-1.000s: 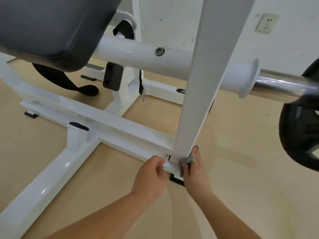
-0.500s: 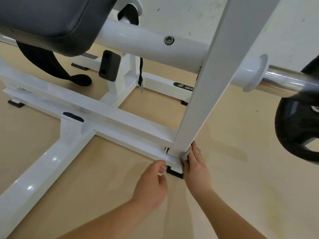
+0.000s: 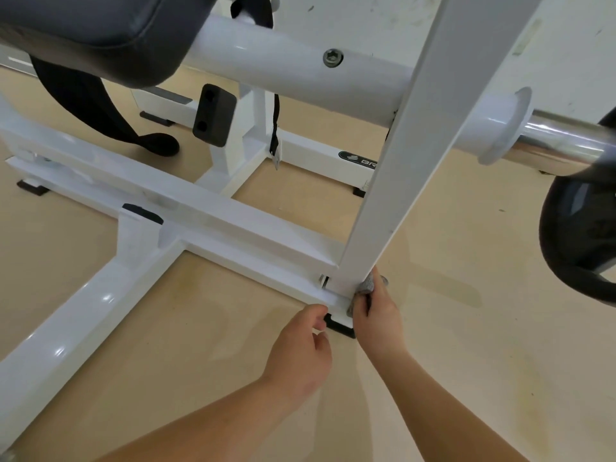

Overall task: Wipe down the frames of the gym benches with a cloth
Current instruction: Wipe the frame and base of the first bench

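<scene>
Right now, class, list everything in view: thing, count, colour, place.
frame: one, white, low, centre-left
post: one, white, rising at right
pad: one, black, top left
straps: two, black, hanging at left and centre
bar: one, chrome, right
plate: one, black, right edge
cloth: one, grey, at post's foot
feet: four seen, black, under frame
floor: one, tan, below
left hand: one, empty, beside post's foot
right hand: one, holds cloth on post

Bright, even light; wide-angle edge distortion
</scene>
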`<action>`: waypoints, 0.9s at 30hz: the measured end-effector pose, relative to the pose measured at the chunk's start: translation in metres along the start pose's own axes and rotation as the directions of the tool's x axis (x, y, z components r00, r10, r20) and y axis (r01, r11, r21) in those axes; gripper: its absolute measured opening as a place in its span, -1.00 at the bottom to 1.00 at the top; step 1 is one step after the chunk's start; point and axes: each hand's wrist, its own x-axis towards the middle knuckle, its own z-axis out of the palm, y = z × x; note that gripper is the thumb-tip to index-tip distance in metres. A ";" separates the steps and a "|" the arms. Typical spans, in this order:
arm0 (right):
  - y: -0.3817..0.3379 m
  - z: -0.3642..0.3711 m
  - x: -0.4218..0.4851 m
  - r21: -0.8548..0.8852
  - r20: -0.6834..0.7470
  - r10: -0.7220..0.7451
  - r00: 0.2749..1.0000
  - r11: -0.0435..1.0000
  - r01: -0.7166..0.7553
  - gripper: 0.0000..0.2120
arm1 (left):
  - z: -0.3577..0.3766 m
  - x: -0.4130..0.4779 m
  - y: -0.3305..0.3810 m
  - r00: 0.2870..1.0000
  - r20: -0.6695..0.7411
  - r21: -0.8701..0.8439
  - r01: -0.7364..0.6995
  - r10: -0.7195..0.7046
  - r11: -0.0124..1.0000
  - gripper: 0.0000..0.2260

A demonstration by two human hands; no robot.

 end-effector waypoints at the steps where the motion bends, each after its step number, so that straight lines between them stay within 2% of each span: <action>1: 0.004 -0.001 -0.001 -0.025 -0.011 -0.032 0.999 0.999 0.032 -0.34 | 0.001 0.000 -0.001 1.000 0.015 0.005 0.004 -0.004 1.000 -0.67; 5: 0.023 0.004 -0.027 -0.261 -0.030 -0.200 0.979 0.947 0.185 -0.31 | 0.004 0.000 -0.002 0.999 0.010 0.020 0.032 -0.032 0.999 -0.67; 8: 0.042 0.007 -0.048 -0.313 -0.008 -0.221 0.975 0.927 0.208 -0.38 | 0.007 0.000 -0.005 0.998 0.004 0.029 0.059 -0.059 0.998 -0.70; 10: 0.035 0.004 -0.059 -0.207 -0.009 -0.181 0.983 0.962 0.176 -0.46 | 0.009 -0.003 -0.004 0.993 0.008 0.004 0.114 -0.114 0.994 -0.73; 13: 0.004 -0.011 -0.060 0.057 0.003 0.010 1.000 0.998 -0.011 -0.60 | 0.006 -0.007 0.008 0.981 0.033 -0.134 0.194 -0.192 0.972 -0.74; 16: -0.030 -0.024 -0.063 0.220 -0.009 0.062 0.998 0.974 -0.059 -0.70 | 0.001 -0.007 0.027 0.955 0.199 -0.426 0.286 -0.219 0.858 -0.65; 18: -0.048 -0.030 -0.064 0.182 0.095 0.035 0.995 0.982 -0.052 -0.74 | -0.002 -0.006 0.040 0.936 0.295 -0.578 0.334 -0.191 0.744 -0.69; 20: -0.061 -0.033 -0.063 0.152 0.300 0.031 0.954 0.985 -0.080 -0.84 | -0.005 -0.007 0.048 0.941 0.260 -0.665 0.339 -0.218 0.666 -0.68; 21: -0.066 -0.035 -0.063 0.150 0.374 0.030 0.927 0.984 -0.093 -0.87 | -0.007 -0.006 0.050 0.949 0.197 -0.660 0.315 -0.247 0.682 -0.70; 22: -0.070 -0.038 -0.061 0.142 0.395 0.037 0.918 0.985 -0.101 -0.88 | -0.012 -0.006 0.051 0.956 0.110 -0.610 0.281 -0.272 0.741 -0.72; 23: -0.072 -0.041 -0.060 0.123 0.348 0.060 0.936 0.986 -0.109 -0.87 | -0.017 -0.003 0.050 0.960 -0.005 -0.531 0.234 -0.279 0.814 -0.74; 25: -0.076 -0.052 -0.057 0.042 0.042 0.115 0.993 0.992 -0.116 -0.91 | -0.035 0.003 0.046 0.939 -0.248 -0.410 0.123 -0.240 0.904 -0.79; 26: -0.080 -0.057 -0.055 0.013 -0.120 0.102 0.987 0.995 -0.101 -0.95 | -0.044 0.006 0.047 0.930 -0.322 -0.374 0.045 -0.175 0.926 -0.79; 27: -0.085 -0.060 -0.054 0.015 -0.225 0.070 0.972 0.998 -0.068 -0.88 | -0.052 0.011 0.049 0.926 -0.370 -0.352 -0.069 -0.071 0.933 -0.78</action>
